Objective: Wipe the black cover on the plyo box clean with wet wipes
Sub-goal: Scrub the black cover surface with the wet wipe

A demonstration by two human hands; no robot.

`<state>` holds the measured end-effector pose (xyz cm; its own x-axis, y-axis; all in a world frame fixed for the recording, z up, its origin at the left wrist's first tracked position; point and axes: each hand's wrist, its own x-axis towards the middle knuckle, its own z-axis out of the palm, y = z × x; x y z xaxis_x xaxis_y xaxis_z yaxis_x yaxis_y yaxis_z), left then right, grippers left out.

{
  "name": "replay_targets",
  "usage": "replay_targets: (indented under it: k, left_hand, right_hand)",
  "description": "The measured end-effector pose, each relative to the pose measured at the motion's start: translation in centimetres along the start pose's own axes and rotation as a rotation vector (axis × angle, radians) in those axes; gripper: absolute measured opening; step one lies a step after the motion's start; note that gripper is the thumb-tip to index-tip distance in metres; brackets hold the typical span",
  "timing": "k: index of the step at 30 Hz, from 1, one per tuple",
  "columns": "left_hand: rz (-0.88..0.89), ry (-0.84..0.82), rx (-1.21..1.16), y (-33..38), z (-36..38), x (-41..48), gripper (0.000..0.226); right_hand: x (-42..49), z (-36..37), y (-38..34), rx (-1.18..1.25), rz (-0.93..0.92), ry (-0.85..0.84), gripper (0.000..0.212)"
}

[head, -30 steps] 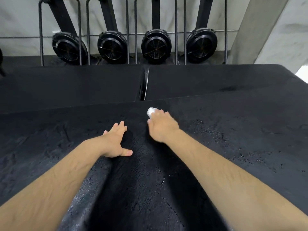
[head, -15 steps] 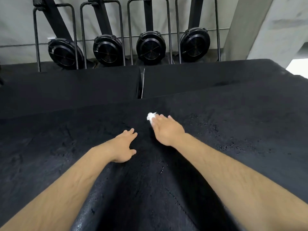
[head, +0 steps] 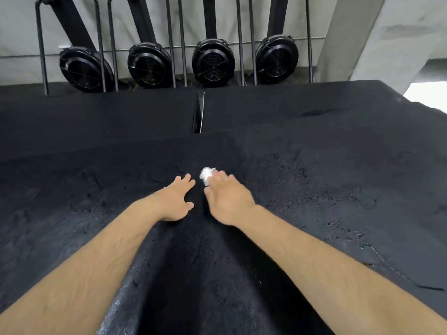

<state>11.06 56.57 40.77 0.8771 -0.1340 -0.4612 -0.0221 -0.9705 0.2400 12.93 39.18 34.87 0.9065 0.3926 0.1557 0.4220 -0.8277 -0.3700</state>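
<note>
Black and rough-grained, the black cover [head: 314, 189] fills most of your view, spreading from the near edge out to a far edge just beyond your fingertips. Both of your forearms reach across it, side by side and close together.

Your right hand [head: 227, 201] is near the middle of the cover. Its fingers are bent down over a crumpled white wet wipe [head: 206, 175] and clamp it against the surface, and the wad pokes out on the far left side of the fingertips. Your left hand [head: 174, 201] lies just to the left of the right hand without touching it. It is palm down on the cover, with fingers straight and slightly spread and the thumb out to the right, and it holds nothing.

To the right of your hands the cover has specks and rough, shiny flecks. Near your left forearm there is a glossy sheen.

Beyond the far edge lie two more black pads [head: 96, 117], with a narrow gap [head: 198, 114] between them. Behind these, four black fan wheels [head: 212, 61] stand in a row in metal frames against a pale wall [head: 24, 32]. A grey pillar [head: 350, 32] rises at the far right.
</note>
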Motion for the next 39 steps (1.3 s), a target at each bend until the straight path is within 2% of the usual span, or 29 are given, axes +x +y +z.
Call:
replay_targets:
  k: [2, 3, 6, 7, 11, 12, 16, 18, 20, 21, 23, 24, 25, 27, 29, 32, 34, 37, 39]
  left_hand:
    - [0.006, 0.022, 0.011, 0.1, 0.2, 0.0, 0.071]
    - [0.006, 0.037, 0.021, 0.2, 0.4, -0.1, 0.07]
    - [0.024, 0.093, 0.032, 0.7, 1.1, -0.8, 0.065]
    - [0.042, 0.111, 0.025, 0.8, 1.5, -1.0, 0.067]
    - [0.087, 0.112, -0.001, 1.3, 3.3, -1.9, 0.083]
    - [0.088, 0.118, -0.007, 1.1, 3.7, -1.9, 0.085]
    - [0.082, 0.147, -0.077, 0.3, 4.2, -1.8, 0.088]
    - [0.071, 0.145, -0.096, 0.2, 4.1, -1.6, 0.091]
    - [0.065, 0.14, -0.116, 0.2, 4.2, -1.5, 0.09]
    - [0.065, 0.144, -0.126, 0.4, 4.2, -1.6, 0.089]
    - [0.082, 0.164, -0.098, 0.9, 4.5, -2.1, 0.084]
    - [0.093, 0.181, -0.072, 1.3, 4.6, -2.6, 0.08]
    - [0.102, 0.202, -0.052, 1.6, 4.9, -3.1, 0.076]
    - [0.125, 0.231, -0.04, 1.7, 5.7, -4.0, 0.07]
    - [0.147, 0.251, -0.027, 1.3, 6.6, -4.6, 0.067]
    - [0.135, 0.263, -0.008, 0.5, 6.9, -4.6, 0.066]
    - [0.128, 0.255, -0.013, 0.7, 6.8, -4.6, 0.066]
    - [0.116, 0.252, -0.014, 1.2, 6.5, -4.4, 0.064]
    - [0.107, 0.258, -0.007, 1.3, 6.4, -4.4, 0.064]
  right_hand:
    - [-1.6, 0.0, -0.8, -0.026, -0.17, -0.069, 0.048]
    - [-1.5, -0.5, 0.3, -0.03, -0.15, -0.072, 0.05]
    - [-1.0, -2.2, 3.4, -0.004, 0.114, -0.014, 0.05]
    - [-1.5, -2.3, 2.8, -0.03, 0.135, 0.008, 0.049]
    - [-5.6, -1.3, -1.2, -0.106, -0.162, 0.001, 0.047]
    - [-5.7, -1.8, -0.3, -0.115, -0.173, 0.006, 0.045]
    - [-3.9, -3.0, 3.7, -0.171, 0.068, 0.106, 0.045]
    - [-4.8, -1.7, 1.7, -0.173, -0.001, 0.085, 0.039]
    - [-5.7, -0.9, -0.7, -0.108, -0.101, -0.052, 0.036]
    - [-5.0, -1.4, -1.4, -0.054, -0.037, -0.082, 0.036]
    - [-2.2, -3.0, -1.1, -0.071, 0.27, -0.168, 0.034]
    - [-1.6, -3.4, -1.1, -0.092, 0.352, -0.233, 0.03]
    - [-1.6, -3.1, -1.3, -0.072, 0.346, -0.2, 0.033]
    - [-2.5, -2.5, -1.8, -0.059, 0.142, -0.149, 0.041]
    - [-3.5, -2.1, -1.6, -0.119, 0.025, -0.224, 0.03]
    - [-1.7, -2.6, 0.1, -0.029, 0.182, -0.217, 0.013]
    - [-2.1, -2.1, 0.0, 0.08, 0.189, -0.097, 0.025]
    - [-5.2, -1.1, -1.7, 0.116, 0.036, -0.056, 0.022]
    - [-5.8, -1.2, -1.5, 0.091, -0.063, -0.079, 0.027]
